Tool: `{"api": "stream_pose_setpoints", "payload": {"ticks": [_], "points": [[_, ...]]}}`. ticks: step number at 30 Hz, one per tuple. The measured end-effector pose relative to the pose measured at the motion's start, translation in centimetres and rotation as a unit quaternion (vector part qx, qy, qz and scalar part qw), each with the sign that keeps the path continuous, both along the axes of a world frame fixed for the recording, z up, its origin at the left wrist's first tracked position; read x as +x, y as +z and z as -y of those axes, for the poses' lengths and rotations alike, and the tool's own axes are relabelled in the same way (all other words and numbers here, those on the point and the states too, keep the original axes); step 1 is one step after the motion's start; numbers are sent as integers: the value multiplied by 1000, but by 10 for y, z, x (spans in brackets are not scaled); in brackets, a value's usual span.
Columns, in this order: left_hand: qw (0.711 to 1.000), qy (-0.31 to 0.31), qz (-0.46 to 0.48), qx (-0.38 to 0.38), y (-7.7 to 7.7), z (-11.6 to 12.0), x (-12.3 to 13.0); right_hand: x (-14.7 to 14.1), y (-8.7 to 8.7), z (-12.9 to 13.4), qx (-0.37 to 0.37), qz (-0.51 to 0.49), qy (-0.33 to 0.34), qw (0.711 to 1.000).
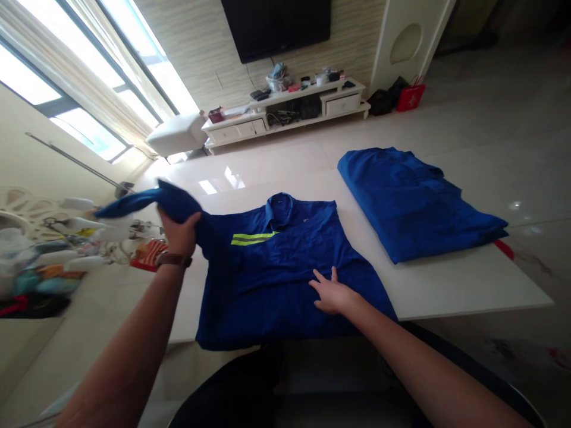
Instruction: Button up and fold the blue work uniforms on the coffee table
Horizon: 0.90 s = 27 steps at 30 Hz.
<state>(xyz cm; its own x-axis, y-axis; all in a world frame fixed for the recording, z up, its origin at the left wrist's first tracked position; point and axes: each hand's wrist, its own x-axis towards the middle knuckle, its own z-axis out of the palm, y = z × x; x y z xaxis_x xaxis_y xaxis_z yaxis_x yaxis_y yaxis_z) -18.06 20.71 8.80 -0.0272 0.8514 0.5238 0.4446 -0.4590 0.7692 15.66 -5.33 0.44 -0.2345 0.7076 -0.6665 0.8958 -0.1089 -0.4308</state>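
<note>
A blue work shirt (276, 279) with a collar and a yellow-green and grey stripe lies spread on the white table (464, 291), its collar pointing away from me. At its left side my left hand (179, 232) is closed on the sleeve (178, 201), which is lifted off the table and blurred at its loose end. My right hand (332, 293) rests on the shirt's front at the right, its fingers spread and holding nothing. The right sleeve of the shirt does not show.
Folded blue clothing (414, 208) lies on the table's right part, with a bit of something red (504, 249) under its edge. Mixed household items (57, 261) crowd the left side. A white TV cabinet (285, 110) and a red bag (409, 96) stand farther back.
</note>
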Motion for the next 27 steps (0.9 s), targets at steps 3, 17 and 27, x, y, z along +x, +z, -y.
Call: {"api": "stream_pose_setpoints", "payload": {"ticks": [3,17,27], "points": [[955,-170,-215,-115,-18,51,56,2,7,1,0,-11,11,1000],[855,-159,-417,-264,-108,120,14,18,51,11,138,42,-43,989],[761,-188,-519,-340,-140,122,10,28,18,14,208,120,-24,970]]}}
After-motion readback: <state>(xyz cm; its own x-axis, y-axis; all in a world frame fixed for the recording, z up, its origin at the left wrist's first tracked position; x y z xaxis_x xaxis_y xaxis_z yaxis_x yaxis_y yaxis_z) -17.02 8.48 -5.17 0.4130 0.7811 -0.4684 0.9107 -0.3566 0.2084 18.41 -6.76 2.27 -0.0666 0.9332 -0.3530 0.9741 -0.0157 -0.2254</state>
